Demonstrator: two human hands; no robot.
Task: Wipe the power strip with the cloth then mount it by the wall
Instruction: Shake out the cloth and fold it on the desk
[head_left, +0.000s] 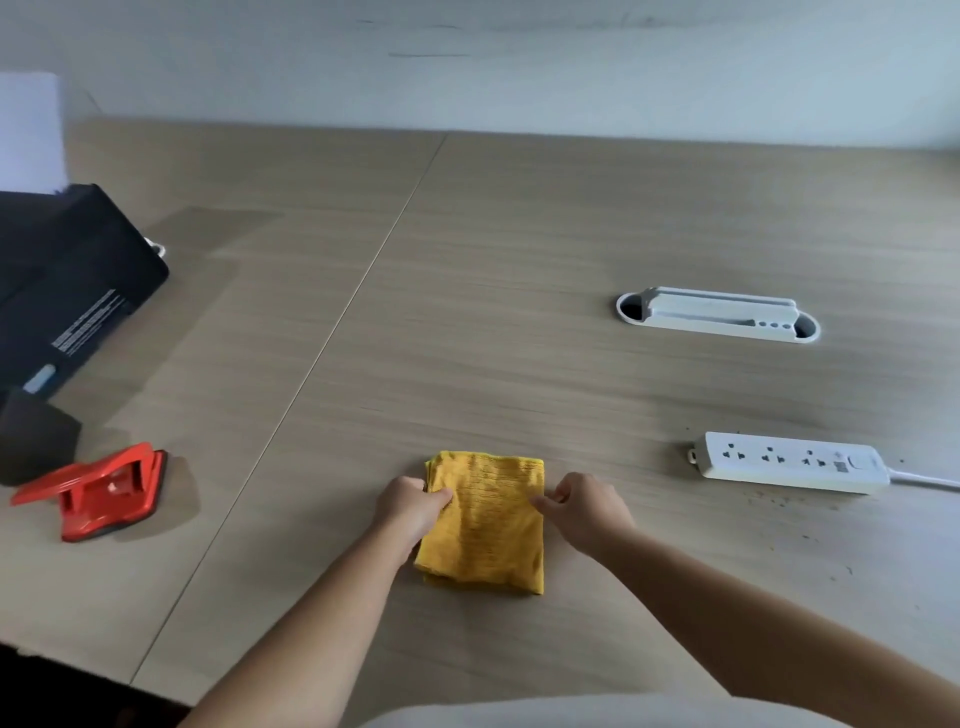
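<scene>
A folded yellow cloth (485, 525) lies flat on the wooden table (467, 260), near its front edge. My left hand (410, 506) pinches the cloth's left edge near the top. On the opposite side, my right hand (584, 506) has its fingertips on the cloth's right edge. A white power strip (789, 462) with three sockets lies to the right, apart from both hands, its white cable running off the right side. Dark specks dot the table around it. The pale wall (519, 62) runs along the table's far edge.
A white oval cable grommet (717, 314) is set into the table behind the power strip. At the left stand a black device (67, 286) and a red plastic tool (98, 491). A seam crosses the tabletop diagonally.
</scene>
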